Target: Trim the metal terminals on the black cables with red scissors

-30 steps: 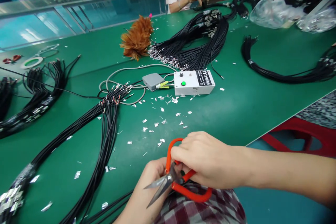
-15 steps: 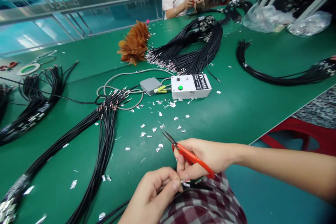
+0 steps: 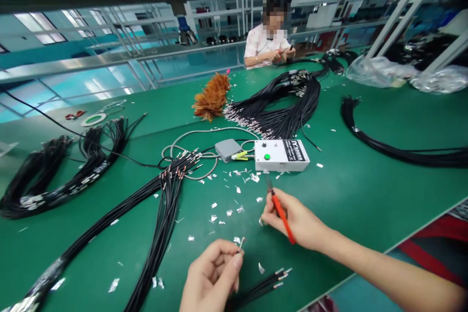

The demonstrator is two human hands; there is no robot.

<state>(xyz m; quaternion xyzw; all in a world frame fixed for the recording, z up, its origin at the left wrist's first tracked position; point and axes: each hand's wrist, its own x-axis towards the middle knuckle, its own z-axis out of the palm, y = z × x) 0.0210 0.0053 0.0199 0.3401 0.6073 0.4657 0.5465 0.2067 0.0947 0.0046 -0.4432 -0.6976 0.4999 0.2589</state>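
At the lower middle, my left hand (image 3: 214, 273) pinches the stripped end of a thin black cable (image 3: 241, 244), its pale and reddish tip poking up past the thumb. Up and to the right, my right hand (image 3: 302, 219) is closed round fine-tipped snips with red handles (image 3: 283, 217), which point away from me. A small silvery scrap (image 3: 261, 222) shows at the fingertips of that hand. Several more black cables with bare ends (image 3: 268, 280) lie on the green table beside my left hand. The hands are apart.
A white box with a green button (image 3: 281, 156) stands ahead, beside a grey pedal-like block (image 3: 227, 149). Cable bundles (image 3: 157, 190) spread to the left, and a large looped one (image 3: 307, 102) behind. Foil scraps litter the table; a brown feather duster (image 3: 212, 96) lies farther back. A co-worker (image 3: 266, 46) sits opposite.
My right hand has moved away from the left, up and rightward with the snips. My left hand now holds the cable end upright. The view has tilted up.
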